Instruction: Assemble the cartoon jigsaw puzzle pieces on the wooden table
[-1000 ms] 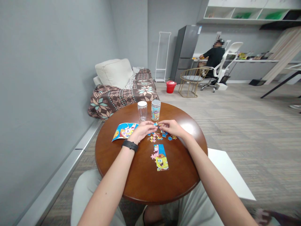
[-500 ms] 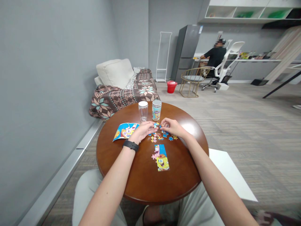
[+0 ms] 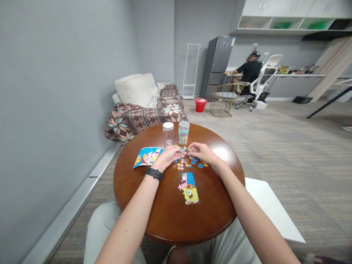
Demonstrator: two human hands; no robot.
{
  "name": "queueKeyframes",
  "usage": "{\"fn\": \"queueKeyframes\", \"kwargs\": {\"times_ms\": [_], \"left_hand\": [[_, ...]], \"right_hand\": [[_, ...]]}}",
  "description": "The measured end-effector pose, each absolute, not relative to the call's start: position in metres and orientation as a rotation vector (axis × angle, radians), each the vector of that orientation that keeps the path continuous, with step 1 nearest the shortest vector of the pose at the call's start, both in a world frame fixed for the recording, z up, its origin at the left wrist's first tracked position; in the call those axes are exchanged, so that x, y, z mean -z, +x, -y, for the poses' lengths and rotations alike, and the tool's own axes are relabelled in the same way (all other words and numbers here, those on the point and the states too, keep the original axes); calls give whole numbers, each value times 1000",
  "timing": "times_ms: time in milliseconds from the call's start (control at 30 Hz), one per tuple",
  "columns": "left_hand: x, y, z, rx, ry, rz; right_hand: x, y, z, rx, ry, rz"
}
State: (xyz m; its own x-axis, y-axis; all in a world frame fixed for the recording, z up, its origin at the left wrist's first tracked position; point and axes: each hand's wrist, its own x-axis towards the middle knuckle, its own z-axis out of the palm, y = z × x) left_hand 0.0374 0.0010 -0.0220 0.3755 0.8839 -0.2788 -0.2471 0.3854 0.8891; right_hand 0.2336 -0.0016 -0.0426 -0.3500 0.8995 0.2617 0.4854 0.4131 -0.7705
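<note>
Loose jigsaw pieces [image 3: 193, 160] lie in a small pile on the round brown table [image 3: 165, 216]. My left hand [image 3: 171, 156] rests at the pile's left side, its fingers stretched out over some pieces. On the right, my right hand [image 3: 201, 151] has its fingers curled and pinched around a small jigsaw piece, partly hidden by the fingertips. Closer to me lies a joined puzzle section [image 3: 190, 190], with yellow and pink cartoon figures on blue. A curled picture sheet [image 3: 147, 157] lies left of my left hand.
Behind the pile stand a clear jar [image 3: 168, 135] with a white lid and a printed jar [image 3: 183, 134] with a silver lid. A covered sofa [image 3: 148, 113] is beyond the table. Farther back are a red bin [image 3: 201, 106], a gold-framed chair [image 3: 225, 96] and a seated person [image 3: 249, 69].
The view has tilted up slightly, so everything sits lower in the picture. Both hands stay at the pile with small finger movements; the joined section has not moved on the table.
</note>
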Motion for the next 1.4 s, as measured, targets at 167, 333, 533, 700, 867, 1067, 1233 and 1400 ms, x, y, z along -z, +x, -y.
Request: {"fn": "queueKeyframes", "kwargs": {"times_ms": [167, 333, 533, 700, 867, 1067, 1233, 1400], "left_hand": [[24, 36, -1, -874, 860, -863], [29, 38, -5, -904, 867, -916], [31, 38, -6, -896, 900, -907], [28, 36, -1, -887, 948, -890], [28, 36, -1, -873, 937, -885], [26, 38, 0, -853, 901, -865], [24, 37, 2, -861, 895, -875], [27, 37, 0, -876, 873, -895]], "right_hand": [[42, 232, 3, -782, -1170, 1987], [46, 231, 1, -775, -1151, 1973], [46, 232, 2, -774, -1187, 1962], [45, 231, 2, -740, -1168, 2011], [43, 232, 3, -690, -1212, 2012], [41, 232, 4, -678, -1226, 2027], [40, 232, 6, -653, -1209, 2043], [42, 233, 4, -593, -1186, 2052]]}}
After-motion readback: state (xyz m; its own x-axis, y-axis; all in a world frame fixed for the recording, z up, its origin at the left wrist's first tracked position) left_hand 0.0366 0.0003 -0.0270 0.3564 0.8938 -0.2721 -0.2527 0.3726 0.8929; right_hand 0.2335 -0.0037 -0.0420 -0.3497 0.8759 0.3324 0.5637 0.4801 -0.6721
